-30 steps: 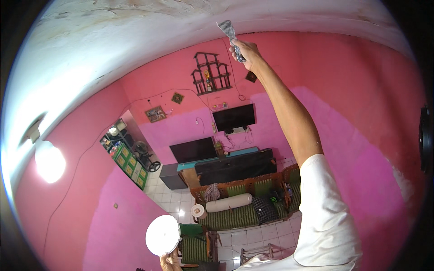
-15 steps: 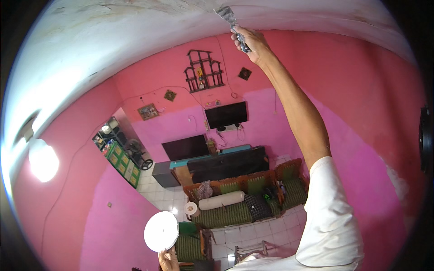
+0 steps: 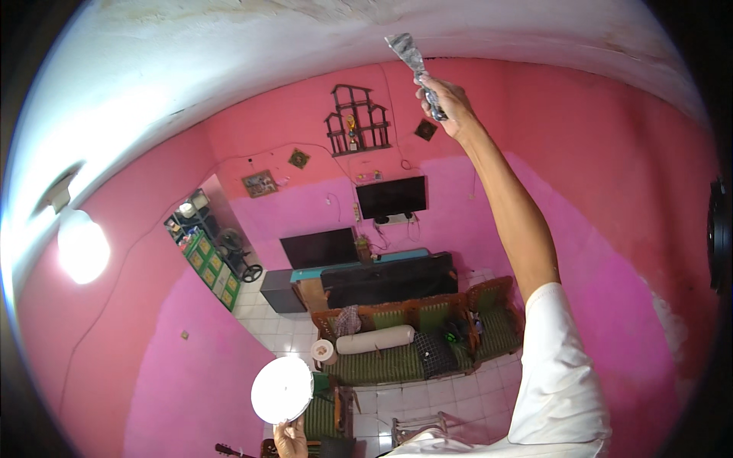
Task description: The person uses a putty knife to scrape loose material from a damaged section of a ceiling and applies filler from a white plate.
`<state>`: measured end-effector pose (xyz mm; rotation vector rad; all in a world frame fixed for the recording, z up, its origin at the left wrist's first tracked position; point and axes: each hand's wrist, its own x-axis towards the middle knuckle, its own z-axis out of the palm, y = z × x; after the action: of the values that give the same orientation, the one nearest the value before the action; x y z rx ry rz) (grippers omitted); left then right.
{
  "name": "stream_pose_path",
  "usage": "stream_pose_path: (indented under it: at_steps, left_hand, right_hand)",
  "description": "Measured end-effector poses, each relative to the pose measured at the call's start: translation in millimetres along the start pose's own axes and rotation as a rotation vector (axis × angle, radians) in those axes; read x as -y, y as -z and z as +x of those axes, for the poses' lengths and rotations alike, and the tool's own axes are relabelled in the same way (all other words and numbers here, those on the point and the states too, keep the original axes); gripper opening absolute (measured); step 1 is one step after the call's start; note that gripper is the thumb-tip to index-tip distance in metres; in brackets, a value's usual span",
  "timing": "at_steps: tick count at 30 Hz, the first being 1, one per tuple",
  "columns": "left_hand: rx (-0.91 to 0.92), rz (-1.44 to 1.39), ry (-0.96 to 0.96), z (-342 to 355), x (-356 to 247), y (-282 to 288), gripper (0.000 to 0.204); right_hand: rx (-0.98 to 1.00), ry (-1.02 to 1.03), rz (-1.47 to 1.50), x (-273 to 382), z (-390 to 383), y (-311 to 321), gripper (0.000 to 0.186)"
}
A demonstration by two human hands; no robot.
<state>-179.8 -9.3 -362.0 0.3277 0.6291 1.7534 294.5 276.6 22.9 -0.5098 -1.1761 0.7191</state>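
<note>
My raised right arm reaches up toward the pale, patchy ceiling (image 3: 321,30). My right hand (image 3: 447,103) is closed on the handle of a putty knife (image 3: 406,52), its grey-smeared blade angled up to the left against the ceiling in the picture; whether it touches, I cannot tell. Low in the view, my left hand (image 3: 290,437) grips the edge of a bright white round lid-like disc (image 3: 281,389), held out flat. Any detail on the disc's surface is mostly washed out by light.
A lit bulb (image 3: 82,246) hangs at left. Below are a green sofa (image 3: 374,370), an armchair (image 3: 328,416), a metal frame (image 3: 418,427), screens (image 3: 391,197), a speaker box (image 3: 282,290) and a guitar headstock (image 3: 229,450). A wooden shelf (image 3: 356,122) hangs on the pink wall.
The putty knife and my right hand rose a little, then moved down and rightward in the picture. My left hand still holds the disc, now slightly farther right. The view has shifted slightly.
</note>
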Motion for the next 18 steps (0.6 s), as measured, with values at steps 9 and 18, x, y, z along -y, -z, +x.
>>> stream_pose_path:
  at_steps: [9,18]
  left_hand:
    - [-0.124,0.057,-0.031,1.3,0.4,3.4,0.054]
    - [-0.162,0.133,0.003,3.4,-2.9,-9.3,0.059]
  right_hand:
    - [0.017,0.019,0.111,-24.4,52.4,-23.2,0.023]
    - [0.063,0.115,0.085,14.8,-11.9,-35.2,0.025]
